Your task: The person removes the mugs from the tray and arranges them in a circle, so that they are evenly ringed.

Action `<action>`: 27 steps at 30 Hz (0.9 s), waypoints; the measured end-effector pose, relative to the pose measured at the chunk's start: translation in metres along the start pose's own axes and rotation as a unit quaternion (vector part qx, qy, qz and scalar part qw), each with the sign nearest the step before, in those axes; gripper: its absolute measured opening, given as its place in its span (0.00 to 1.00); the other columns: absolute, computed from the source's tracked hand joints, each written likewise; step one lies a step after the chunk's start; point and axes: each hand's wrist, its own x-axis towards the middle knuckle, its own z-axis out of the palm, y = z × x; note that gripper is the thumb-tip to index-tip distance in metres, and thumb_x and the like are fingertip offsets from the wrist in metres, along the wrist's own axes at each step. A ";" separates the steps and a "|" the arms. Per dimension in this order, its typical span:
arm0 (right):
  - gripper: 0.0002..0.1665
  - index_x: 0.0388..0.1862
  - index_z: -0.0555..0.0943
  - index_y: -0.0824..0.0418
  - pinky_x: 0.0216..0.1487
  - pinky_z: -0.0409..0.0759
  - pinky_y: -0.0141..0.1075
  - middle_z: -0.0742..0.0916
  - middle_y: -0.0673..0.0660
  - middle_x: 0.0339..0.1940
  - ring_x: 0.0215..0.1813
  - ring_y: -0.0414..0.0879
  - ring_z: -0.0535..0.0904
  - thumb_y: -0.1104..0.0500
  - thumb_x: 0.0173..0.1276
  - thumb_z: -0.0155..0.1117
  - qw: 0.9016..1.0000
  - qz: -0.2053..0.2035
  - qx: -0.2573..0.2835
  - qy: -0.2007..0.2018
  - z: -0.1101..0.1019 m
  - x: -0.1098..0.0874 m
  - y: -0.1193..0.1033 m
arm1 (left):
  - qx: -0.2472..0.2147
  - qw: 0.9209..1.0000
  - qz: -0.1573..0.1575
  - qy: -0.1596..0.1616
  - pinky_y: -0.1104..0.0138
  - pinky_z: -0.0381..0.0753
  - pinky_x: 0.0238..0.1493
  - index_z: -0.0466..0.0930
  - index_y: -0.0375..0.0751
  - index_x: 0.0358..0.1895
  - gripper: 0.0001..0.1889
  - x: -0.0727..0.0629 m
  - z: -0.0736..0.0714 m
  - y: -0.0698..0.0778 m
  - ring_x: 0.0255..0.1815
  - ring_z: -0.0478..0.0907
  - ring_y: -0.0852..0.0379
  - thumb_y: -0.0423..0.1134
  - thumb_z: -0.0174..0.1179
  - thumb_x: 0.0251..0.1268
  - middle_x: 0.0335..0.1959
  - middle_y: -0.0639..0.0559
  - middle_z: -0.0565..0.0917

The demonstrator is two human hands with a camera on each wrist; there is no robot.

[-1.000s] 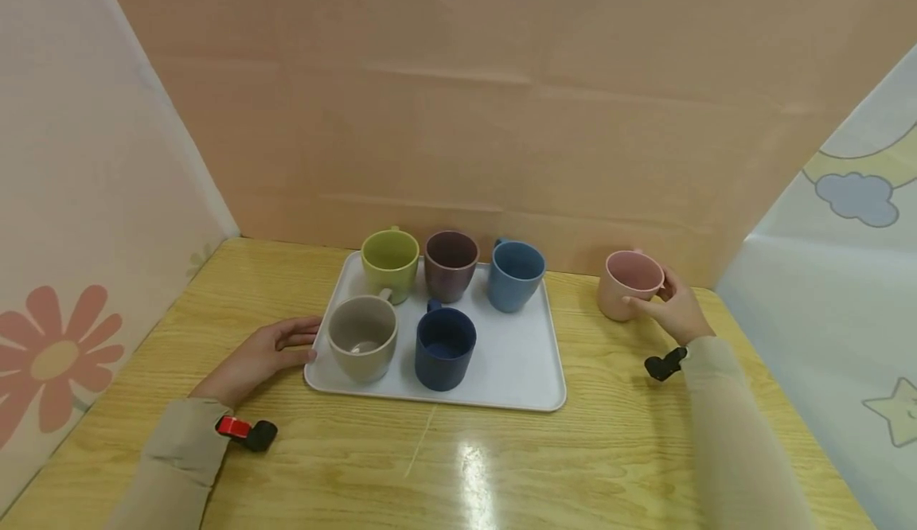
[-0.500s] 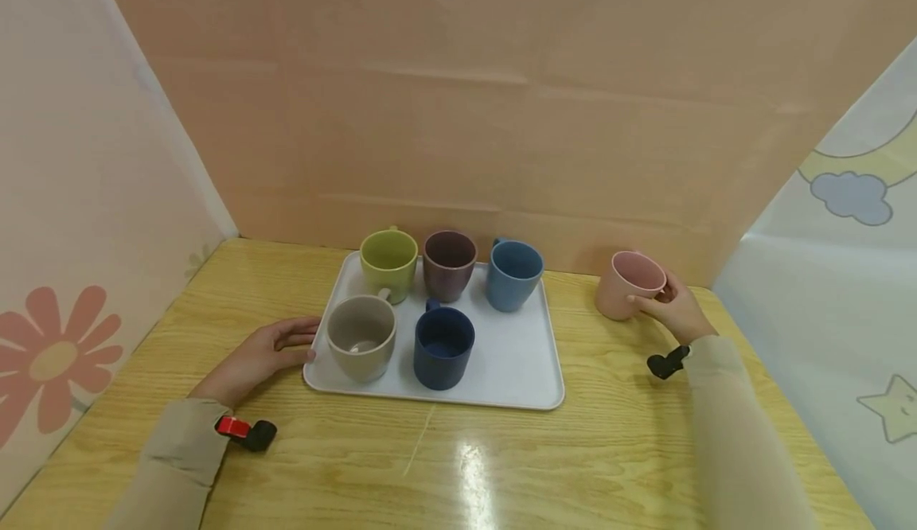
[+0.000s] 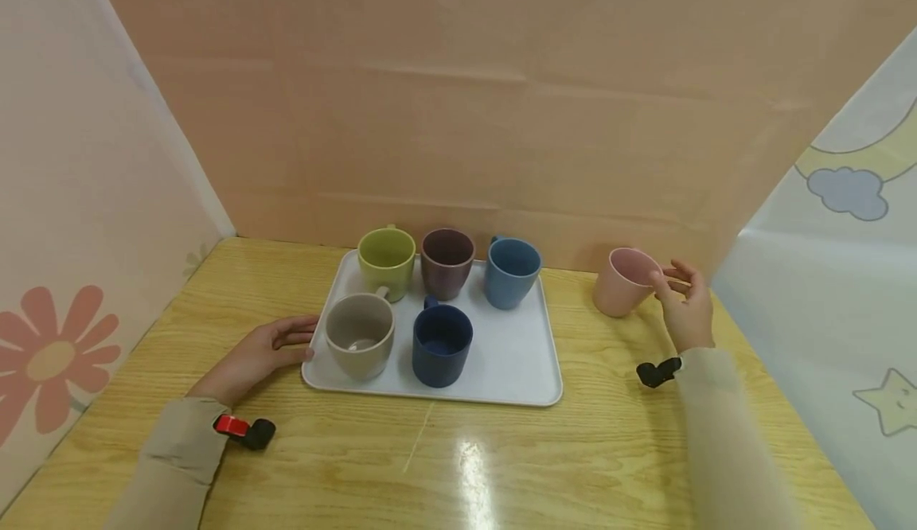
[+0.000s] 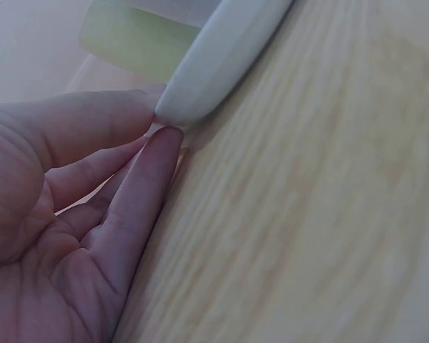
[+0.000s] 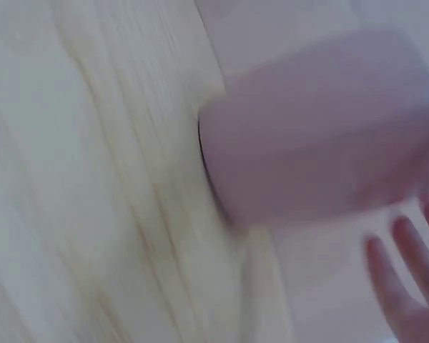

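In the head view, my left hand (image 3: 261,355) pinches the left edge of a white tray (image 3: 509,363), thumb and fingertips meeting at its rim in the left wrist view. Five mugs stand on the tray: green (image 3: 387,263), plum (image 3: 447,267) and light blue (image 3: 512,275) at the back, beige (image 3: 358,339) and navy (image 3: 441,347) in front. On the table to the right is a pink mug (image 3: 618,291), leaning slightly. My right hand (image 3: 688,311) is beside it, thumb tip right at its rim, fingers spread. In the right wrist view the pink mug (image 5: 314,136) is blurred.
The wooden table (image 3: 358,466) meets a peach backdrop (image 3: 430,116) just behind the mugs. Pale printed panels with a flower (image 3: 53,359) and a cloud (image 3: 848,192) close off the left and right sides.
The right hand's fingers have loosened from the pink mug and spread out to its right. The mug has tilted a little. The left hand keeps its place at the tray.
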 end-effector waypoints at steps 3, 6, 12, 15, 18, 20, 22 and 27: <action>0.25 0.66 0.75 0.60 0.44 0.73 0.22 0.79 0.44 0.50 0.49 0.32 0.75 0.52 0.75 0.64 0.995 -0.034 0.004 0.096 0.011 -0.013 -0.013 | -0.001 1.000 -0.001 -0.002 0.79 0.71 0.57 0.64 0.36 0.76 0.37 0.001 0.000 0.000 0.64 0.74 0.62 0.45 0.67 0.69 0.73 0.39 0.70; 0.18 0.58 0.79 0.66 0.42 0.75 0.22 0.81 0.45 0.46 0.46 0.34 0.76 0.58 0.74 0.65 0.987 -0.079 0.038 0.133 0.025 -0.026 -0.031 | -0.001 1.000 -0.002 -0.003 0.79 0.71 0.57 0.63 0.36 0.76 0.37 0.001 -0.001 0.001 0.65 0.74 0.59 0.45 0.67 0.69 0.73 0.39 0.70; 0.14 0.53 0.77 0.74 0.45 0.77 0.22 0.80 0.48 0.46 0.46 0.38 0.76 0.65 0.73 0.62 0.983 -0.120 0.113 0.075 0.056 -0.053 -0.068 | 0.008 1.000 -0.004 -0.003 0.80 0.70 0.56 0.62 0.36 0.77 0.38 0.001 0.001 0.002 0.70 0.71 0.45 0.46 0.66 0.70 0.73 0.38 0.70; 0.18 0.57 0.75 0.76 0.47 0.78 0.23 0.80 0.51 0.48 0.46 0.39 0.77 0.65 0.74 0.62 0.985 -0.103 0.131 0.031 0.074 -0.060 -0.074 | 0.011 1.000 -0.001 -0.001 0.80 0.70 0.56 0.62 0.35 0.77 0.38 0.000 0.001 0.002 0.71 0.69 0.40 0.46 0.66 0.70 0.72 0.37 0.70; 0.20 0.59 0.73 0.76 0.47 0.79 0.23 0.80 0.54 0.48 0.45 0.40 0.78 0.66 0.74 0.62 0.985 -0.074 0.153 -0.005 0.092 -0.067 -0.080 | 0.009 1.000 0.001 0.000 0.80 0.71 0.56 0.63 0.35 0.76 0.37 0.000 0.001 0.000 0.70 0.69 0.41 0.45 0.66 0.70 0.72 0.37 0.71; 0.22 0.61 0.71 0.75 0.49 0.78 0.23 0.79 0.57 0.52 0.48 0.42 0.78 0.67 0.73 0.63 0.986 -0.056 0.158 -0.025 0.103 -0.069 -0.082 | 0.005 1.000 0.002 -0.002 0.80 0.71 0.57 0.63 0.36 0.76 0.37 0.000 0.001 -0.001 0.70 0.70 0.43 0.46 0.66 0.70 0.73 0.38 0.70; 0.25 0.63 0.70 0.74 0.52 0.77 0.24 0.78 0.59 0.56 0.53 0.45 0.77 0.67 0.72 0.65 0.986 -0.034 0.155 -0.040 0.114 -0.071 -0.082 | 0.004 1.000 0.003 -0.003 0.79 0.71 0.57 0.63 0.37 0.76 0.37 0.000 0.000 -0.002 0.70 0.71 0.45 0.46 0.66 0.69 0.73 0.39 0.70; 0.38 0.71 0.64 0.70 0.66 0.74 0.39 0.71 0.66 0.69 0.68 0.57 0.70 0.62 0.69 0.70 0.986 0.021 0.137 -0.093 0.138 -0.072 -0.082 | 0.007 1.000 0.002 -0.002 0.80 0.70 0.57 0.63 0.37 0.76 0.37 0.001 0.000 -0.002 0.70 0.70 0.45 0.46 0.67 0.69 0.73 0.39 0.70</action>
